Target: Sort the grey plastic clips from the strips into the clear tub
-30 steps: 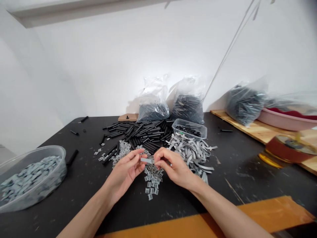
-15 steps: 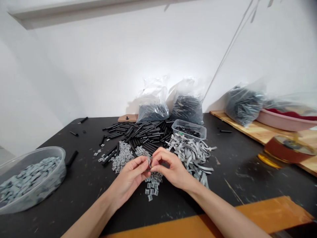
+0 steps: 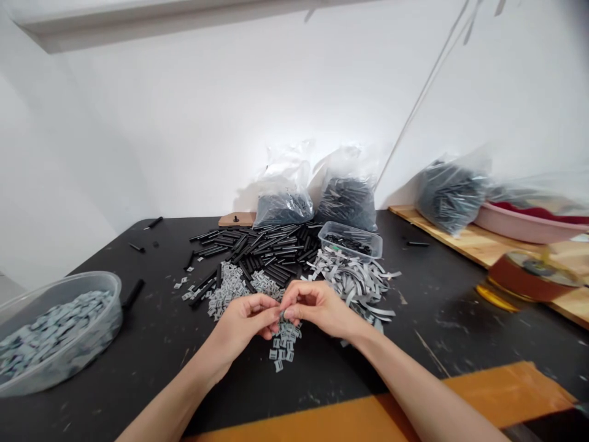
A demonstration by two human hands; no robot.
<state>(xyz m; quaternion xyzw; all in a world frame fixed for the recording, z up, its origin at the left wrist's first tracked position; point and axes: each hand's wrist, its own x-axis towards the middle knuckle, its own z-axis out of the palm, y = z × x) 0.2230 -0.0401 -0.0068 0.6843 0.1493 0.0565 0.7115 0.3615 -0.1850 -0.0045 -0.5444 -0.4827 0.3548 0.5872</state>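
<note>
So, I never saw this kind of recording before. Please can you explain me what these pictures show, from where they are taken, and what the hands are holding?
There is no machine here, only a person working with bare hands. The picture comes from a camera worn on the person's head, looking forward and down, so the arms enter from the bottom. The left hand and right hand meet above a black table, holding a small gray piece between their fingertips. Just below lies a pile of small gray clips. Behind are gray strips and many black tubes. A clear plastic box holds black pieces, and a round clear tub holds gray pieces. Clear bags of black pieces stand at the back.
</note>
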